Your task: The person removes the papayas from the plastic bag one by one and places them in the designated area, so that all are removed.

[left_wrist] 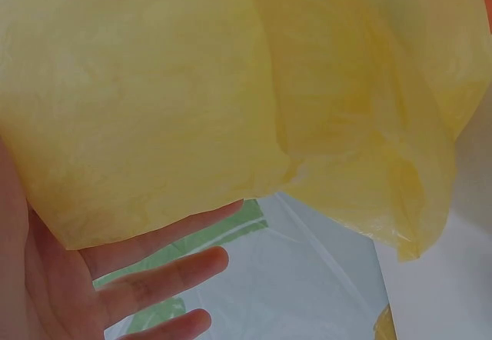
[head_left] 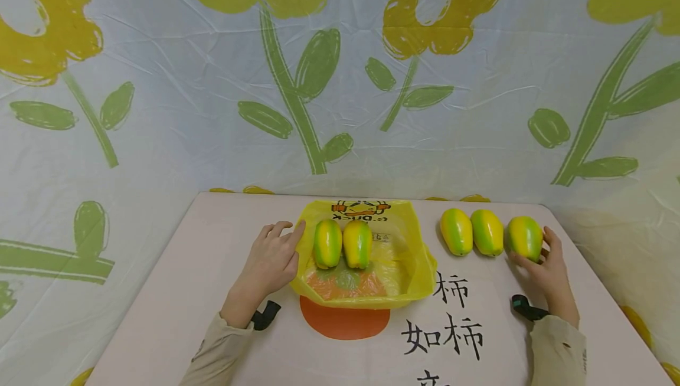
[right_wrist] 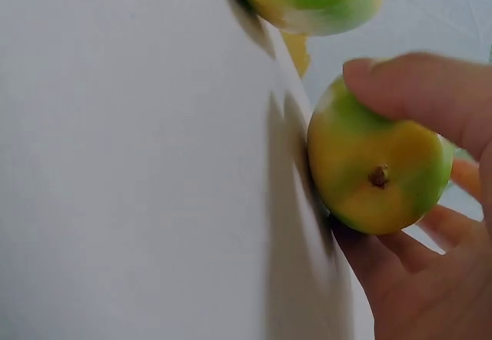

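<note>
A yellow plastic bag lies spread on the table with its mouth toward me. Two yellow-green papayas are side by side in it. My left hand is at the bag's left edge. In the left wrist view, the fingers are straight and spread, and the bag's film partly covers the index finger. At the right, my right hand holds another papaya. The right wrist view shows the thumb on one side of this papaya and fingers around the other.
Two more papayas stand in a row just left of the held one. The pale table bears black characters and an orange round print. Behind it hangs a flower-patterned sheet.
</note>
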Available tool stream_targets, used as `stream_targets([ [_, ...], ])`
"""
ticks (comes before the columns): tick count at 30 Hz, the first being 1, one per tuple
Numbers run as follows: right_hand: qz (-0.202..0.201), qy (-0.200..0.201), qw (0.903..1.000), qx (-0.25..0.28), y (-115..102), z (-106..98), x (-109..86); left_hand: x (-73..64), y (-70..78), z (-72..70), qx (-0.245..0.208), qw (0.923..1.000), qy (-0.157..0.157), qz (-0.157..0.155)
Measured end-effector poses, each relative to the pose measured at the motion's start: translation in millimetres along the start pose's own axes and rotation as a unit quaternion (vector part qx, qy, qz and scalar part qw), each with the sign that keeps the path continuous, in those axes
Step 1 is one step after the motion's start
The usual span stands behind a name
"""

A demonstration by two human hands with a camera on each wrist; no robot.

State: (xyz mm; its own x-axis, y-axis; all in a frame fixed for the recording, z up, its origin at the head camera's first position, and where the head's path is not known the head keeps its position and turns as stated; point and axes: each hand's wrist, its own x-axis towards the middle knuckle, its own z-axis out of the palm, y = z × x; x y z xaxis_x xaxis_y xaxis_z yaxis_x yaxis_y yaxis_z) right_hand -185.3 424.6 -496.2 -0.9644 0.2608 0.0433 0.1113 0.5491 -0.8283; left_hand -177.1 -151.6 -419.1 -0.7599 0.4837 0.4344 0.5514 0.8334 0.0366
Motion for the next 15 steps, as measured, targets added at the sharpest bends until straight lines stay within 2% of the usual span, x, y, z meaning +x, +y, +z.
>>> stream_targets([
  [8,0.039,0.055,0.9977,0.007,-0.3,4.6,0.5,0.6,0.4,-0.6,0.000,1.0000,0.003,0.003],
  [15,0.040,0.054,0.9977,0.012,-1.1,6.2,1.1,0.7,0.8,-0.6,0.000,1.0000,-0.002,0.001],
])
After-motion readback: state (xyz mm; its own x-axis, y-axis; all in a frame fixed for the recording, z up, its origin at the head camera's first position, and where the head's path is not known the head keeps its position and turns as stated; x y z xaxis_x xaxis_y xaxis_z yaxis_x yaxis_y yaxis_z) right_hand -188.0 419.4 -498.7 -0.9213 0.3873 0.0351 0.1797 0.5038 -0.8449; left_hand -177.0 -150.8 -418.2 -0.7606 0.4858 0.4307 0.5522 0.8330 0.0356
